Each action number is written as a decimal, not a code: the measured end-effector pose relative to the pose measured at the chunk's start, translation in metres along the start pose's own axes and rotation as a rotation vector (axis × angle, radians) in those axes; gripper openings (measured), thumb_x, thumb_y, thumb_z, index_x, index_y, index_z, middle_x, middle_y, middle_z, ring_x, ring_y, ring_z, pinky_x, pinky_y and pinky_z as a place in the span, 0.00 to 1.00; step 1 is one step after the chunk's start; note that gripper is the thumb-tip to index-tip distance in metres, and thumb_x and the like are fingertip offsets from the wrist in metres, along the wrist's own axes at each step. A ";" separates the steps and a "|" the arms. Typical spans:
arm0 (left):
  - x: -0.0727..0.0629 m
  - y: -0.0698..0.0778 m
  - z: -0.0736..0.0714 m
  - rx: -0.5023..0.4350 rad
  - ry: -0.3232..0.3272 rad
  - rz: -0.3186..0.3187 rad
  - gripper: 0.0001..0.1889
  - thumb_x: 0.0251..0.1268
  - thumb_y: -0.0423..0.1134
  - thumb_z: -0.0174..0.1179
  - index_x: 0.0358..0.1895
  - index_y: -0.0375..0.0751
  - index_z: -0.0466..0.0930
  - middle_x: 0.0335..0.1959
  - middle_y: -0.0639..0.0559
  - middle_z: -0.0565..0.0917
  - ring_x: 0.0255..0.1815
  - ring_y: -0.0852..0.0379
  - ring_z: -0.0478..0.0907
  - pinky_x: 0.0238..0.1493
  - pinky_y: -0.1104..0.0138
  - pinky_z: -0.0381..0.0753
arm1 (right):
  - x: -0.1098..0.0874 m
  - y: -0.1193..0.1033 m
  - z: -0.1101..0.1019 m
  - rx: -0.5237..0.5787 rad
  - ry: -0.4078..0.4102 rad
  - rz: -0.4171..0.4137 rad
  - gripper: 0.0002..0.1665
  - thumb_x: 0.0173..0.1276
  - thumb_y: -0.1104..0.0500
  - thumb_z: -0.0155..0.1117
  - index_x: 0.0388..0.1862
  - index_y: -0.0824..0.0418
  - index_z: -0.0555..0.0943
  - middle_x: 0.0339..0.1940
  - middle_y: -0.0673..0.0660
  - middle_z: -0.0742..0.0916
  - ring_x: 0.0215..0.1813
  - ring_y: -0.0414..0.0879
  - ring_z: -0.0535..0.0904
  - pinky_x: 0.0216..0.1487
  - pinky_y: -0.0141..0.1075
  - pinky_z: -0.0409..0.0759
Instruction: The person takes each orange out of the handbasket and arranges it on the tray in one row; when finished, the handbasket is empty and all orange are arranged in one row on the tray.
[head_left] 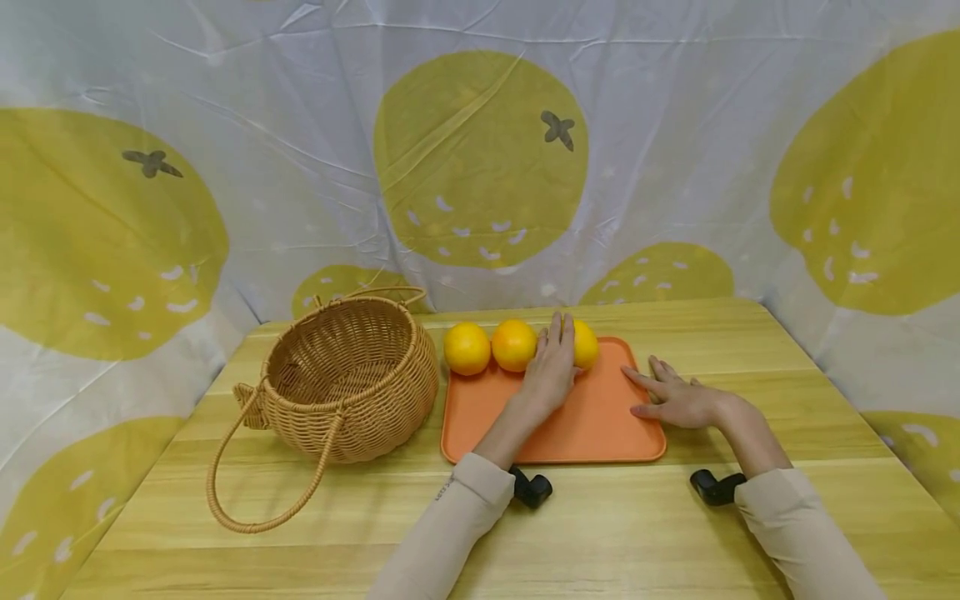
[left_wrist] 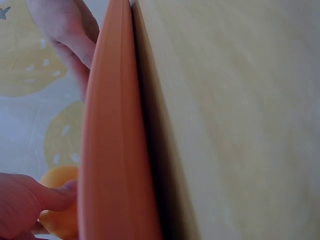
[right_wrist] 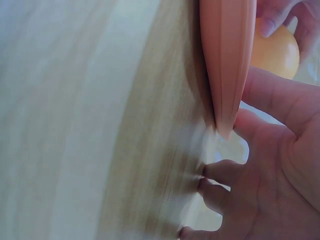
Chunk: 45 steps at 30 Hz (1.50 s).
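Observation:
Three oranges stand in a row along the far edge of an orange tray: a left one, a middle one and a right one. My left hand reaches over the tray and grips the right orange, its thumb against the fruit's near side in the left wrist view. At the tray's right rim rests my right hand, fingers spread, thumb and index finger touching the rim. Its other fingertips touch the tabletop in the right wrist view.
A woven wicker basket stands left of the tray, one handle hanging toward the front and another at the back. Each wrist wears a black device. A fruit-print curtain hangs behind the wooden table.

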<state>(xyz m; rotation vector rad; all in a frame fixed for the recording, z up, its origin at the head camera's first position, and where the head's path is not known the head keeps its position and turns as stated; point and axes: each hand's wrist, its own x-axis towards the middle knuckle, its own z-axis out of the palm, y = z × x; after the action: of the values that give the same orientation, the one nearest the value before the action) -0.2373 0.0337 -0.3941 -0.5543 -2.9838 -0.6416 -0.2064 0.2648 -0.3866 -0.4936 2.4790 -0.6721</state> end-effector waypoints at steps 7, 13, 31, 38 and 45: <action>-0.002 0.004 -0.003 0.197 0.025 0.061 0.41 0.76 0.49 0.59 0.84 0.39 0.50 0.85 0.45 0.56 0.82 0.43 0.61 0.58 0.52 0.86 | 0.000 -0.001 0.000 0.004 -0.004 0.002 0.51 0.79 0.39 0.56 0.86 0.61 0.47 0.82 0.79 0.35 0.82 0.77 0.27 0.70 0.80 0.28; -0.001 0.005 0.000 0.207 0.061 0.042 0.40 0.76 0.46 0.60 0.83 0.38 0.53 0.83 0.45 0.60 0.81 0.43 0.63 0.57 0.52 0.87 | 0.000 -0.001 0.000 0.006 -0.005 -0.001 0.51 0.79 0.39 0.56 0.86 0.62 0.47 0.82 0.80 0.35 0.82 0.77 0.27 0.69 0.80 0.27; 0.001 0.005 0.002 0.064 0.025 -0.033 0.40 0.79 0.41 0.56 0.84 0.35 0.46 0.85 0.41 0.53 0.82 0.38 0.60 0.59 0.50 0.85 | 0.000 0.000 0.000 0.006 0.003 0.000 0.51 0.79 0.40 0.57 0.86 0.61 0.47 0.82 0.80 0.35 0.82 0.77 0.27 0.69 0.80 0.28; 0.001 0.005 0.002 0.051 0.027 -0.029 0.40 0.79 0.41 0.56 0.84 0.34 0.46 0.85 0.40 0.53 0.82 0.38 0.60 0.59 0.50 0.85 | 0.000 -0.001 0.000 0.012 0.004 0.000 0.51 0.79 0.40 0.57 0.86 0.61 0.47 0.82 0.80 0.35 0.82 0.77 0.26 0.69 0.80 0.27; 0.001 0.005 0.002 0.030 0.015 -0.034 0.41 0.79 0.41 0.56 0.84 0.34 0.44 0.85 0.39 0.51 0.82 0.37 0.59 0.61 0.51 0.84 | -0.001 -0.001 0.000 0.013 -0.002 0.000 0.51 0.79 0.40 0.57 0.86 0.62 0.47 0.82 0.79 0.35 0.82 0.77 0.26 0.69 0.80 0.27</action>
<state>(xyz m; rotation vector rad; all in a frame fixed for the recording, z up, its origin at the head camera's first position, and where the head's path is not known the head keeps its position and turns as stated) -0.2369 0.0390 -0.3936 -0.4955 -2.9900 -0.5989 -0.2051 0.2642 -0.3858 -0.4892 2.4712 -0.6863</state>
